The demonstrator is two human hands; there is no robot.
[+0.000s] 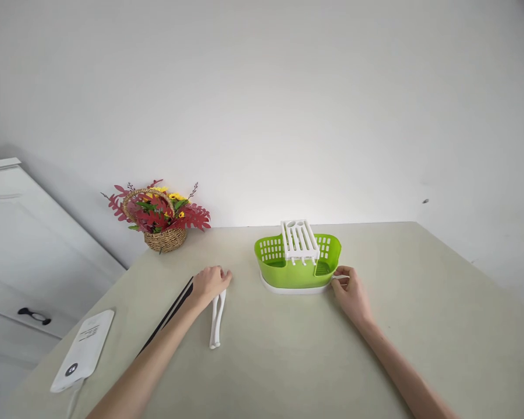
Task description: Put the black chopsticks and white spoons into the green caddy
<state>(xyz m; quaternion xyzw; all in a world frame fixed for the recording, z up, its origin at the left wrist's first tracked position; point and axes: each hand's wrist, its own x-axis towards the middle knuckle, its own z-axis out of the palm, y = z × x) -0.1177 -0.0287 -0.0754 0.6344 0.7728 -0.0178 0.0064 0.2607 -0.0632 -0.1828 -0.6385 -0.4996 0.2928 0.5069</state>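
Observation:
A green perforated basket (299, 278) sits on a white base tray (283, 290), with a white slotted rack (302, 240) across its top. At the basket's right end, my right hand (353, 297) pinches a white edge that looks like part of the tray. My left hand (210, 283) is closed over the upper ends of two slim white utensils (217, 323) lying side by side; those ends are hidden. Long black sticks (170, 314), resembling chopsticks, lie beside that hand, partly covered by my left forearm.
A wicker basket (166, 240) of red leaves and yellow flowers stands at the back left. Nearer, a white device (84, 349) with a cable lies at the table's left side. A white cabinet (35, 250) borders the left, and a wall rises behind.

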